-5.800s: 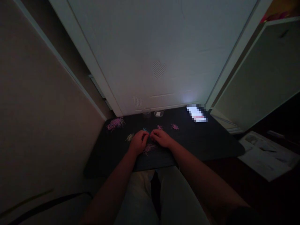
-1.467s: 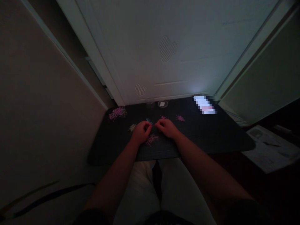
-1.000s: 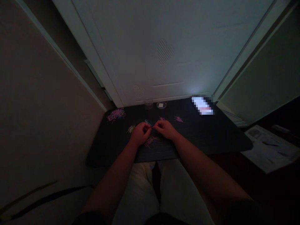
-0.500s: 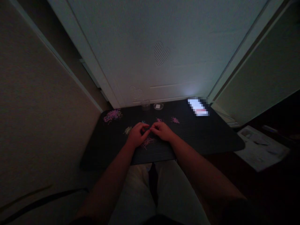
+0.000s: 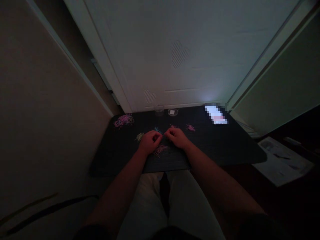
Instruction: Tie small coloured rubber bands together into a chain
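My left hand and my right hand hover close together above the dark table, each with thumb and fingertips pinched. Whatever sits between the fingertips is too small and dark to make out. Just beneath and between the hands lies a loose heap of pink thin strands. Beyond the fingertips is a small blue bunch of strands. A pale yellowish bunch lies left of my left hand. Past my right hand are a pink bunch, partly covered by it, and another pink bunch.
A larger mixed pile of strands lies at the table's back left. A clear round container and a round lid with a white label stand near the white panel. A lit phone, blurred out, is at the back right.
The fingertips, close together before, have drawn slightly apart, and my left fingers have closed into a pinch. More of the blue bunch shows. The whole view has shifted a little.
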Demonstrator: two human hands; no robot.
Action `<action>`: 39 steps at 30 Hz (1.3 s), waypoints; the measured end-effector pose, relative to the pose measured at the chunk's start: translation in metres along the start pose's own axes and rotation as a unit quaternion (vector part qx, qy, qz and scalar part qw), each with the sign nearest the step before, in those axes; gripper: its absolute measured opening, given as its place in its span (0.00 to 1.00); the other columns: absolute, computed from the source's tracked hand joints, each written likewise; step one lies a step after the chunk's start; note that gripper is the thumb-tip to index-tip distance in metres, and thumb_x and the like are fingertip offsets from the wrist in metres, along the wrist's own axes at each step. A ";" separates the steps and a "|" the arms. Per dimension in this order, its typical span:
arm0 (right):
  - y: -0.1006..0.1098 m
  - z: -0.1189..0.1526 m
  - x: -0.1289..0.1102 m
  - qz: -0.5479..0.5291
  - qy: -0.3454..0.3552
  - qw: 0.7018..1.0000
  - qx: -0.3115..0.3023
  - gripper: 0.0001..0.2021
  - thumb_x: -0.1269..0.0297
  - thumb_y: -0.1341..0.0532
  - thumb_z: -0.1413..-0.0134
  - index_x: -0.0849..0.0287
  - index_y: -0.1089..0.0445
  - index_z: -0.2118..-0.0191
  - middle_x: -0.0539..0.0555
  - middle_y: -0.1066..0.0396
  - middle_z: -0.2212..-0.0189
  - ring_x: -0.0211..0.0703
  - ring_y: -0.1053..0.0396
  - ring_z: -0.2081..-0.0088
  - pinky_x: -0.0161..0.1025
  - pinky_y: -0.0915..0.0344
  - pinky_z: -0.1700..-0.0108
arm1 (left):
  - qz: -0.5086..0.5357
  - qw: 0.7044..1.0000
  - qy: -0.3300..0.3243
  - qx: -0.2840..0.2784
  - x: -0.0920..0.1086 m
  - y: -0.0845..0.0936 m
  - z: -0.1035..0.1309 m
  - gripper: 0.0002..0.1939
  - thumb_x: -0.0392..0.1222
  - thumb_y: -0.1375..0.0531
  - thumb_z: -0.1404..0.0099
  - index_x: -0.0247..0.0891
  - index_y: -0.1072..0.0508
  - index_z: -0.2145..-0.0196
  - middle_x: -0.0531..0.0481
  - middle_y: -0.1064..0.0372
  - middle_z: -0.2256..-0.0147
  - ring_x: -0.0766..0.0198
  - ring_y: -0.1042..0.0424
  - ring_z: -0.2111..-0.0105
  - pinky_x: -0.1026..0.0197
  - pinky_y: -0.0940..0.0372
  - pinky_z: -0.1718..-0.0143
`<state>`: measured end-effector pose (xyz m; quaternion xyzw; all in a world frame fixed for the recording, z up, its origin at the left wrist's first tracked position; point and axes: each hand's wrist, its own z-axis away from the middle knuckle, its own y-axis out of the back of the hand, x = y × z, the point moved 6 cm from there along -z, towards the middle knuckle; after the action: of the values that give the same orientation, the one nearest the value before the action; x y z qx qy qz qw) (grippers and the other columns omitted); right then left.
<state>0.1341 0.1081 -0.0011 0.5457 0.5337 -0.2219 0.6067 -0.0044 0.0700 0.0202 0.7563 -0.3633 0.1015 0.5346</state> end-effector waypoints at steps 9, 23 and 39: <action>0.003 0.000 0.002 -0.043 -0.005 0.999 0.013 0.13 0.57 0.44 0.49 0.59 0.38 0.78 0.46 0.40 0.85 0.33 0.42 0.81 0.32 0.46 0.77 | 0.018 0.999 0.026 0.029 -0.002 0.005 0.001 0.06 0.40 0.43 0.41 0.37 0.30 0.72 0.51 0.32 0.74 0.66 0.34 0.72 0.63 0.39 0.70; -0.002 0.001 -0.001 -0.052 -0.017 0.998 -0.015 0.13 0.57 0.46 0.47 0.60 0.36 0.76 0.46 0.39 0.83 0.33 0.42 0.81 0.32 0.46 0.77 | 0.028 0.999 0.039 -0.006 -0.005 -0.001 0.002 0.09 0.44 0.43 0.40 0.37 0.27 0.68 0.51 0.29 0.72 0.66 0.32 0.73 0.64 0.38 0.70; 0.000 0.002 -0.002 -0.083 0.006 0.996 0.009 0.07 0.63 0.41 0.55 0.61 0.32 0.71 0.48 0.36 0.78 0.33 0.41 0.77 0.32 0.44 0.75 | 0.029 0.999 0.035 0.006 -0.006 0.000 0.001 0.09 0.44 0.43 0.40 0.37 0.27 0.68 0.52 0.29 0.73 0.67 0.32 0.73 0.64 0.39 0.71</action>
<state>0.1342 0.1062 0.0000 0.5062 0.5787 -0.2732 0.5781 -0.0091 0.0715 0.0162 0.7443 -0.3656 0.1459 0.5395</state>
